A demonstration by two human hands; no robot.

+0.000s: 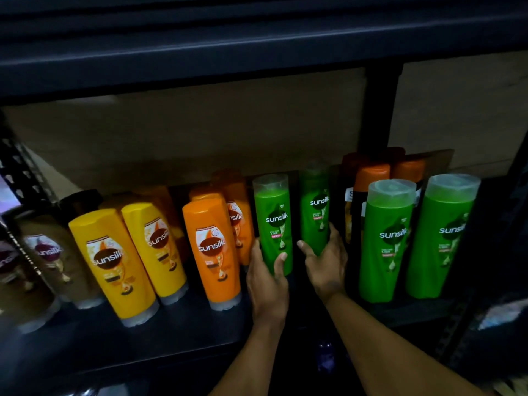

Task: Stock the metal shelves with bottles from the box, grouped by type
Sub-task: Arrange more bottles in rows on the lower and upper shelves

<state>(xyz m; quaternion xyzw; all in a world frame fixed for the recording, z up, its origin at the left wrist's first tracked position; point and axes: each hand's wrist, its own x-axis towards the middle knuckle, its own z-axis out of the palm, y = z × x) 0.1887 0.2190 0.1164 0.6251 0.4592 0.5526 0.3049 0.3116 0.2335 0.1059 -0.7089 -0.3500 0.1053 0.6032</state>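
Gripping a tall green plastic shampoo bottle (273,212) in the left hand (267,278) — clasping a second green bottle (314,207) in the right hand (325,262); both upright on the dark metal shelf (171,332).

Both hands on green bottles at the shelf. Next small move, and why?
Probably nudge both right, then let go. The left hand grips a green bottle beside the orange bottle; the right hand grips a second green bottle; a green pair stands farther right.
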